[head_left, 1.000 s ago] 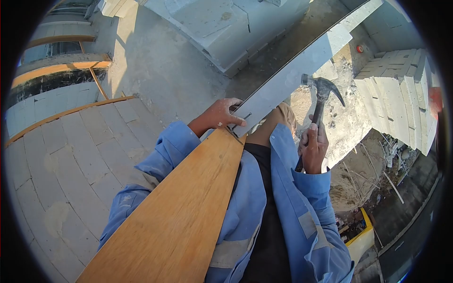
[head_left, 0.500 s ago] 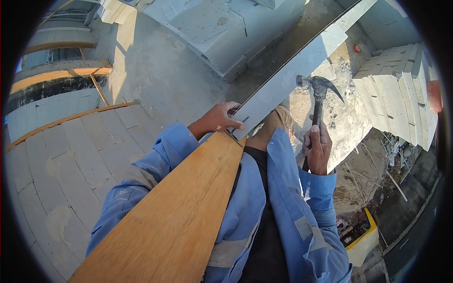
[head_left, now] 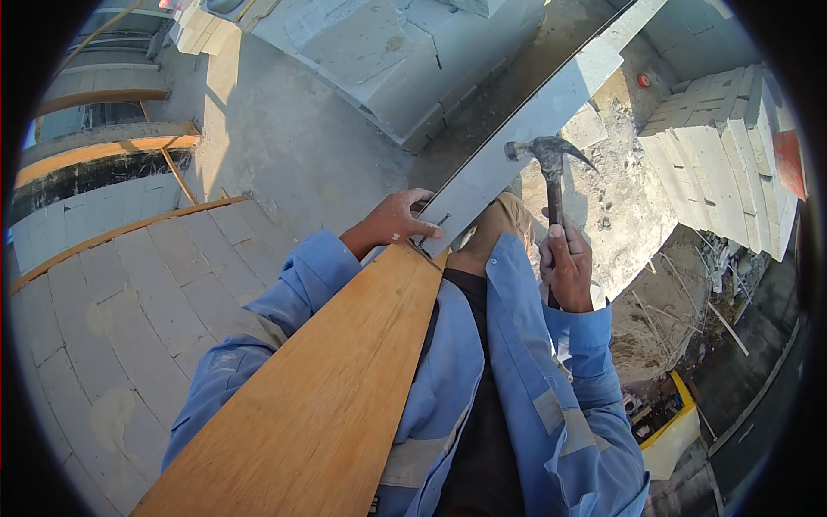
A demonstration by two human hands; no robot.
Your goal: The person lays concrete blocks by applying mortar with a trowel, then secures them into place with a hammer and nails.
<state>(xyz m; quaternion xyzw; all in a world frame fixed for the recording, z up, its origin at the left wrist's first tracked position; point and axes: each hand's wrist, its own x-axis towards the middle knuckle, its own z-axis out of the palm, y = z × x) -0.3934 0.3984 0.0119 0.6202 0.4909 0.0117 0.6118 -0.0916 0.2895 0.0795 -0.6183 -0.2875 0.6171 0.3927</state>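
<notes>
My right hand is wrapped round the dark handle of a claw hammer. Its head is raised to the right of a long pale grey board, with the claw pointing right. My left hand grips the near end of that board, thumb on top and the other fingers partly hidden at its far side. Close to the thumb, a nail stands out of the board at a slant. Below this hand, a wide wooden plank meets the grey board and runs back along my body.
Pale blocks are stacked at the right and top centre. A block wall top lies left. Down at the lower right are sandy ground with debris and a yellow-edged container. A red round item lies beyond the hammer.
The hammer has shifted left, its face closer to the board and nail. My left hand keeps its grip in nearly the same place. The view has moved slightly.
</notes>
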